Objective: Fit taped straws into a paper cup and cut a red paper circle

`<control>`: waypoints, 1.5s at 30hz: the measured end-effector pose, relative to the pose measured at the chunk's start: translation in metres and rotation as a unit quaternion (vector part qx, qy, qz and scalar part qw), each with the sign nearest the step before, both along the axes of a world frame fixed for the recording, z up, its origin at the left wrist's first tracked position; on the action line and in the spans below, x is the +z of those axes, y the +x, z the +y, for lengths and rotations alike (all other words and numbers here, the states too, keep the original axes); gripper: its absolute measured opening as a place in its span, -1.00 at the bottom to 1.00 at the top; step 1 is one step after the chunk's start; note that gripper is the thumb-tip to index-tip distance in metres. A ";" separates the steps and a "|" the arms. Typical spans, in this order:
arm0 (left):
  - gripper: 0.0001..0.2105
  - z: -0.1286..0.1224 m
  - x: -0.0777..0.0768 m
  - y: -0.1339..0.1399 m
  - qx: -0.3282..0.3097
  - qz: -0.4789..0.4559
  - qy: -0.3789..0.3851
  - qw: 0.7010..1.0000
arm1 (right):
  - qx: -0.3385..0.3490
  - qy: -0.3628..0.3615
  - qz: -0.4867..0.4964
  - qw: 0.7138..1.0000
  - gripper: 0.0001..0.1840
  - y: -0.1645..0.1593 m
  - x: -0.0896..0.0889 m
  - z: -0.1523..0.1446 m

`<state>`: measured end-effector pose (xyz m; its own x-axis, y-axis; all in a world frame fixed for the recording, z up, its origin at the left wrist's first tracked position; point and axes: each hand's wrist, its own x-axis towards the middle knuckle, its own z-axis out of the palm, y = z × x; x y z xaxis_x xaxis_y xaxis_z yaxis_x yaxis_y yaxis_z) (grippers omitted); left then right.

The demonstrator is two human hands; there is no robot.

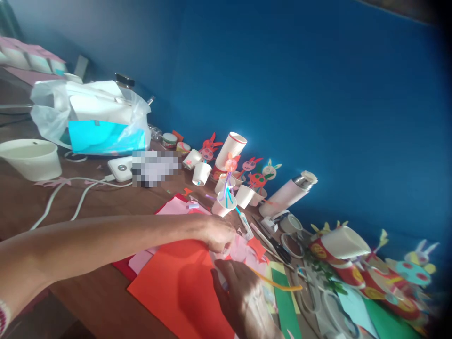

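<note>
My left hand (219,234) reaches across from the left with its fingers curled down over pink paper pieces (242,249). Just below it, my right hand (242,289) has its fingers bent, the thumb towards the orange-red paper sheet (176,287). Something pale shows between thumb and fingers, too blurred to name. Whatever the left fingers pinch is hidden. A thin orange strip (278,283) sticks out to the right, beside my right hand. Past my left hand stands a white paper cup (223,205) holding a stick figure with a red rabbit-like head (232,163).
Several white cups and red paper rabbit heads (250,164) line the back by the blue wall. A flask (287,195), scissors (281,250) and rolls of tape (292,245) lie to the right. Left are a plastic bag (49,110), a white tub (38,162) and cables (79,202).
</note>
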<state>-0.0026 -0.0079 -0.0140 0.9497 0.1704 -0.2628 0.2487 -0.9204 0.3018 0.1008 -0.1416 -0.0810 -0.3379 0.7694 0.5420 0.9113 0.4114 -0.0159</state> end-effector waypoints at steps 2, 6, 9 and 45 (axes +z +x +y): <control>-0.83 0.002 -0.005 0.000 -0.001 -0.007 0.006 1.000 | 0.003 0.010 -0.018 1.000 -0.81 -0.001 0.001 0.002; -0.87 0.002 -0.010 0.001 -0.004 -0.018 0.018 1.000 | 0.016 0.015 -0.044 0.999 -0.79 -0.004 0.001 0.007; -0.88 0.000 -0.007 0.000 0.001 -0.017 0.021 1.000 | 0.010 0.023 -0.057 0.998 -0.76 -0.005 0.000 0.009; -0.83 -0.007 -0.015 -0.006 0.009 -0.076 0.061 0.995 | 0.025 -0.015 0.041 0.999 -0.90 0.052 -0.009 -0.020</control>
